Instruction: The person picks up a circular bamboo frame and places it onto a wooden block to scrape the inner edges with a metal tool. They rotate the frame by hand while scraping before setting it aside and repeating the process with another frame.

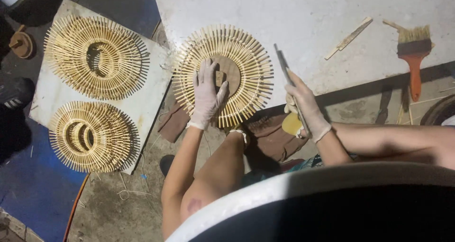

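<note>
My left hand (206, 94), in a white glove, presses flat on a round piece made of radiating bamboo sticks (246, 62) with a brown wooden centre. This piece lies half over the near edge of a white board (303, 14). My right hand (305, 107), also gloved, is closed around a long thin metal tool (283, 64) with a yellow handle, its tip pointing up beside the right rim of the bamboo piece.
Two finished bamboo-stick rings (95, 55) (92, 135) lie on a white panel (151, 97) at the left. An orange-handled brush (414, 52) and a flat wooden stick (350, 37) rest on the board at right. Brown cloth (272, 138) lies below.
</note>
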